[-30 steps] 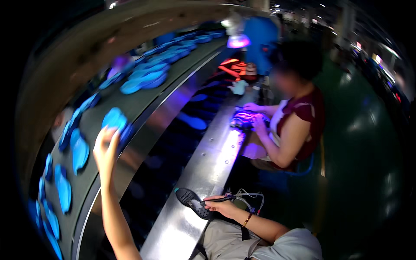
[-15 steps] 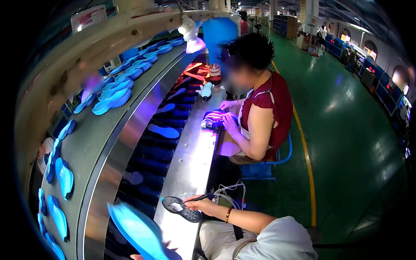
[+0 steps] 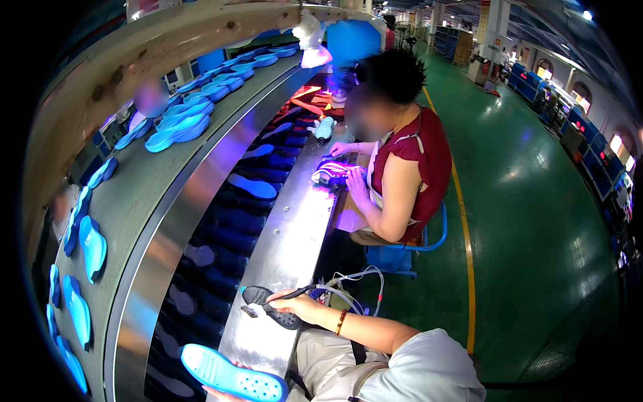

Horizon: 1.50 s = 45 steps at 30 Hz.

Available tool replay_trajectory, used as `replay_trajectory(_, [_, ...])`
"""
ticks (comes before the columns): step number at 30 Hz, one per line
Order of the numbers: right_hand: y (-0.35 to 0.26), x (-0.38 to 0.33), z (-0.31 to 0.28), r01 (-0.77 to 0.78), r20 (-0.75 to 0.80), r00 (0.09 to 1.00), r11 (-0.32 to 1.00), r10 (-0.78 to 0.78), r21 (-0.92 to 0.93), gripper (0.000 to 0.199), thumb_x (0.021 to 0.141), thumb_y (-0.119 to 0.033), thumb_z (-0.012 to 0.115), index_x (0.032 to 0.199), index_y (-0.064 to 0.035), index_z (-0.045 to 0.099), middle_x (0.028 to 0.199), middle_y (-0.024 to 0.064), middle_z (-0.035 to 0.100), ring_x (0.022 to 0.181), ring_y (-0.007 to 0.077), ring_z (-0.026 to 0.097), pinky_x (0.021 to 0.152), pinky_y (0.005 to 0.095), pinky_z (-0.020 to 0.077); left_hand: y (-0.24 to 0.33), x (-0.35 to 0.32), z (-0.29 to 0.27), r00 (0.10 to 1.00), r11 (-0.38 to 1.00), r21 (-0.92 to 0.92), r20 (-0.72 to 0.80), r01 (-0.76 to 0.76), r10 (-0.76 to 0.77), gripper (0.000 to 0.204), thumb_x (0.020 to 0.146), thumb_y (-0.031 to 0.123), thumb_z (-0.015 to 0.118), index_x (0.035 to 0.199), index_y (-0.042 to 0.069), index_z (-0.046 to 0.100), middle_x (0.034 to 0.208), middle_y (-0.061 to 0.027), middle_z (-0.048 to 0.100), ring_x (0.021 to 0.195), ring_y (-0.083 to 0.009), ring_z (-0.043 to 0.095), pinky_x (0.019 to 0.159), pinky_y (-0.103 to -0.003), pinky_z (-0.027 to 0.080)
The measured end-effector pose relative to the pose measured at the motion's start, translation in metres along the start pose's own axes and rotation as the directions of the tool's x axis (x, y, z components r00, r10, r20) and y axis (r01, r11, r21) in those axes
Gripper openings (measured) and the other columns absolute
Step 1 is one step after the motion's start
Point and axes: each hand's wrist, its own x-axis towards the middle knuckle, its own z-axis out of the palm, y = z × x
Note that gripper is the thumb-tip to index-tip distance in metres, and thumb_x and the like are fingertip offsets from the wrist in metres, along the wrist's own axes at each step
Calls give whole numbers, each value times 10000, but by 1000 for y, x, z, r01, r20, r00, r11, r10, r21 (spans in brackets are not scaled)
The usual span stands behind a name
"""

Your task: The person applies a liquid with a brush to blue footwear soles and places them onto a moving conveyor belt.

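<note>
Head view: the left hand (image 3: 213, 392), barely showing at the near edge, had come back from the far upper shelf with a light-blue studded rubber shoe sole (image 3: 231, 373), fingers closed under it, where a second before it reached up among the blue soles (image 3: 175, 128). The right hand (image 3: 298, 307) stayed on the steel ledge (image 3: 295, 221), fingers wrapped round a black corded tool (image 3: 278, 301) above a dark sole (image 3: 268, 307). Gluing looked set to begin.

2 people (image 3: 395, 167), many blue soles (image 3: 231, 372)
</note>
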Motion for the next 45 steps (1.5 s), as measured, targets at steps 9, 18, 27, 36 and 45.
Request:
replay_trajectory(9, [-11, 1, 41, 49, 293, 953, 991, -83, 121, 215, 779, -40, 602, 981, 30, 588, 974, 120, 607, 919, 176, 578, 838, 266, 448, -23, 5, -3, 998, 993, -114, -57, 15, -22, 740, 796, 684, 247, 1294, 143, 332, 1023, -135, 569, 883, -281, 580, 779, -421, 483])
replay_trajectory(18, [-2, -21, 62, -47, 470, 881, 999, 54, -26, 237, 787, -91, 620, 1002, 7, 604, 886, 64, 621, 730, 77, 523, 668, 202, 437, -51, 21, 16, 973, 943, -325, -187, 69, -136, 639, 832, 612, 297, 1179, 97, 443, 966, -123, 584, 805, -281, 585, 693, -387, 495])
replay_trajectory(27, [-5, -22, 60, -92, 439, 891, 993, 115, -72, 257, 793, -86, 614, 1030, 5, 578, 929, 63, 608, 794, 83, 548, 684, 200, 453, -52, 21, 13, 986, 950, -293, -89, 109, -141, 549, 851, 531, 361, 1186, 104, 445, 1081, -86, 535, 921, -240, 542, 776, -374, 462])
replay_trajectory(36, [-10, -16, 61, -93, 493, 862, 993, 117, -74, 288, 765, -43, 619, 1045, 12, 581, 942, 62, 624, 801, 76, 563, 705, 196, 447, -45, 13, 28, 984, 931, -321, 79, 176, -159, 625, 821, 585, 356, 1144, 62, 468, 995, -116, 569, 879, -264, 561, 772, -381, 468])
replay_trajectory(45, [-17, 8, 61, 43, 374, 927, 999, -32, -21, 183, 769, 10, 548, 942, 49, 597, 901, 132, 627, 819, 164, 597, 775, 279, 472, -54, 43, 2, 930, 902, -330, 328, 277, -166, 986, 681, 803, 176, 1244, 23, 390, 1201, -183, 472, 1034, -341, 503, 912, -484, 376])
